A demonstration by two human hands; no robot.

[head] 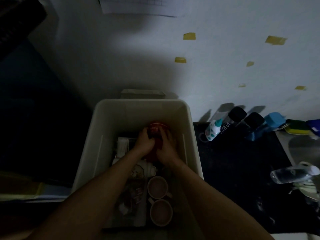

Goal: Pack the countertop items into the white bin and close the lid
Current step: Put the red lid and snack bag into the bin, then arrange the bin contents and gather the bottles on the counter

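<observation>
The white bin is a deep, plain rectangular tub with rounded corners, standing open just left of the dark tabletop. Both hands are down inside it, close together. The left hand and the right hand curl round the 2 sides of a red dish, a glossy, rounded thing whose exact shape is lost in the dim light. The dish sits toward the bin's far end, its upper rim showing just beyond the fingertips and more red showing low between the 2 wrists. Nearer the person, below the right forearm, 2 pale cups stand upright in the bin, one just behind the other, with their handles out to the side. A white lidded pot lies beside them under the left forearm, and pale folded items are packed along the bin's left wall. On the tabletop to the right, well apart from the hands, stand a small white bottle with a teal cap, 2 dark-capped bottles and a blue-lidded bottle. Next to them is a yellow-and-green sponge. A clear plastic bottle lies on its side near the right edge.
</observation>
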